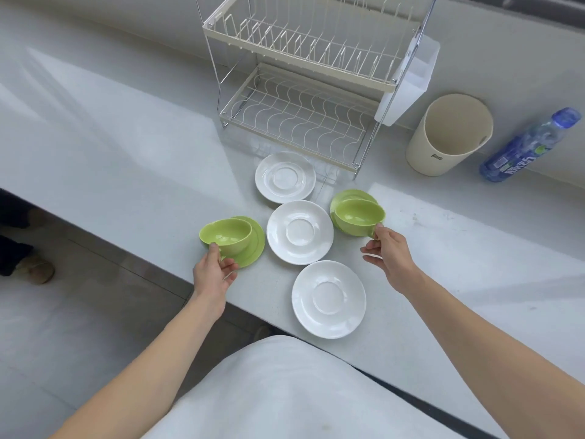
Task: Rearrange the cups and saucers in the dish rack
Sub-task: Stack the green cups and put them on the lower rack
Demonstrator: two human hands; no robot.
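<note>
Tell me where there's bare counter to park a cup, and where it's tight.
Free: the wide counter left of the dish rack, and the stretch right of the right hand, below the beige canister and bottle. Both rack tiers are empty. Crowded: three white saucers packed between the two green cups, right before the rack.

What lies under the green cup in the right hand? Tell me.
A green saucer sits under the green ceramic cup held by the right hand. Only its far rim shows; the cup covers the rest, so contact cannot be judged.
</note>
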